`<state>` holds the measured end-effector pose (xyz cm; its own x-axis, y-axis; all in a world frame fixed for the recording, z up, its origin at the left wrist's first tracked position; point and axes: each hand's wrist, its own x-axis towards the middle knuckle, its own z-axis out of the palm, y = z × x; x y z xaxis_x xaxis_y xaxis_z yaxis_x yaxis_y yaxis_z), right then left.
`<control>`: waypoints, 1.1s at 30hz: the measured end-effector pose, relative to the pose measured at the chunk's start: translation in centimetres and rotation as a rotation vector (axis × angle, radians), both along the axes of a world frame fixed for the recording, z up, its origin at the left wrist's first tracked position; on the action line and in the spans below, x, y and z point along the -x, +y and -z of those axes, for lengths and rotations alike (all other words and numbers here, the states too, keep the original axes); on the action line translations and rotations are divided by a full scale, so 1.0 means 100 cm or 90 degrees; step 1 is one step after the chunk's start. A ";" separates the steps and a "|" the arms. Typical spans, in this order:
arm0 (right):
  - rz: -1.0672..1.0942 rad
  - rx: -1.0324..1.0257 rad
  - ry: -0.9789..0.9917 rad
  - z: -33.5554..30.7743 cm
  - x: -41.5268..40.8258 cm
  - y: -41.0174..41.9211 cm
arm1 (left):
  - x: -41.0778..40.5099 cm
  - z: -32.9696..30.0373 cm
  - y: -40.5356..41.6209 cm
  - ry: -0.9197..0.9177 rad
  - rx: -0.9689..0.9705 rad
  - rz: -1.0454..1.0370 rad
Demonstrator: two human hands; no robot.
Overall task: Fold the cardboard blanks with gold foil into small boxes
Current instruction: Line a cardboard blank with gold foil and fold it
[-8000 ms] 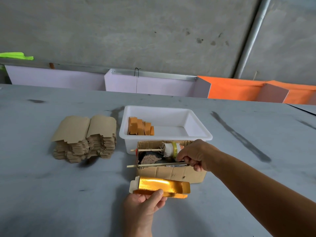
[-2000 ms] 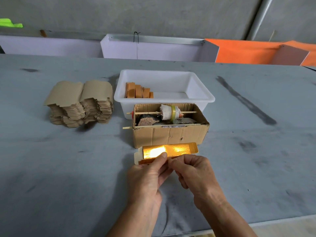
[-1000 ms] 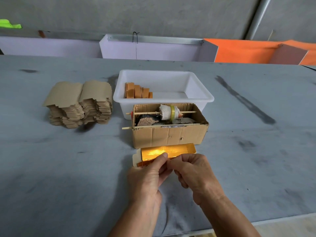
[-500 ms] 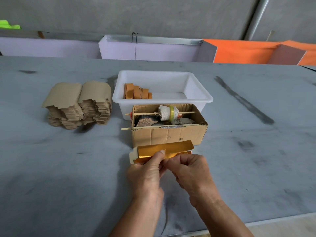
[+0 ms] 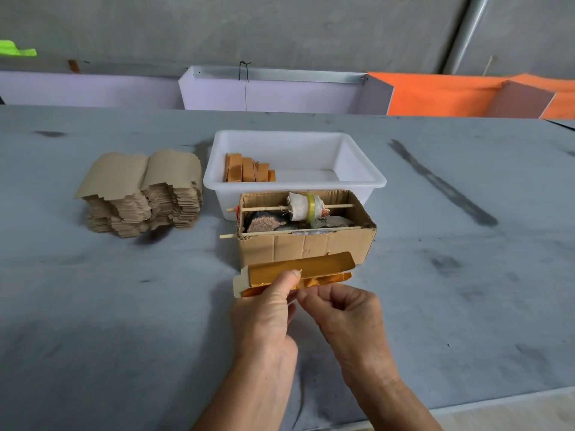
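Observation:
A gold-foil cardboard blank (image 5: 314, 269) is held just above the table, in front of the brown box. Its long top flap stands raised and a lower gold panel shows beneath it. My left hand (image 5: 264, 309) pinches the blank near its left half, thumb pressed on the gold face. My right hand (image 5: 345, 312) has its fingers curled at the blank's lower edge, fingertips meeting my left thumb; its exact hold is hidden. A stack of flat brown blanks (image 5: 140, 191) lies at the left. Several folded orange-gold boxes (image 5: 249, 171) stand in the white tub (image 5: 357, 172).
An open brown cardboard box (image 5: 305, 247) with a tape roll (image 5: 306, 206) on a wooden stick sits right behind the blank. Lilac and orange bins (image 5: 280, 94) line the far edge. The table's near edge runs at the lower right.
The blank's gold top flap has risen from lying flat to standing upright. Both hands stayed at its lower edge, shifting slightly away from me.

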<state>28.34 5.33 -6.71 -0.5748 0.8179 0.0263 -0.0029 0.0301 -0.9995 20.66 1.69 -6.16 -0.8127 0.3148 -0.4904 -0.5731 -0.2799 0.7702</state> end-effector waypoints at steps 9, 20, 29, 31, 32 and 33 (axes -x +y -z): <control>0.046 0.049 0.039 0.007 0.003 -0.006 | 0.000 0.000 -0.001 0.042 0.005 0.008; 0.047 0.228 0.038 -0.003 0.006 -0.009 | 0.003 0.005 -0.002 0.044 -0.009 0.022; 0.039 0.354 0.121 -0.006 0.006 -0.010 | 0.001 0.007 -0.007 0.051 -0.055 0.089; 0.062 0.324 0.126 -0.004 0.007 -0.009 | 0.000 0.005 -0.010 0.054 -0.074 0.115; 0.073 0.303 0.124 -0.003 0.008 -0.009 | -0.001 0.004 -0.010 0.058 -0.075 0.120; 0.083 0.280 0.120 -0.003 0.008 -0.008 | -0.002 0.004 -0.009 0.064 -0.067 0.116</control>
<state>27.51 4.49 -6.43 -0.4859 0.8391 -0.2445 -0.2085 -0.3829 -0.8999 20.84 0.77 -6.60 -0.7807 0.5061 -0.3666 -0.5433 -0.2597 0.7984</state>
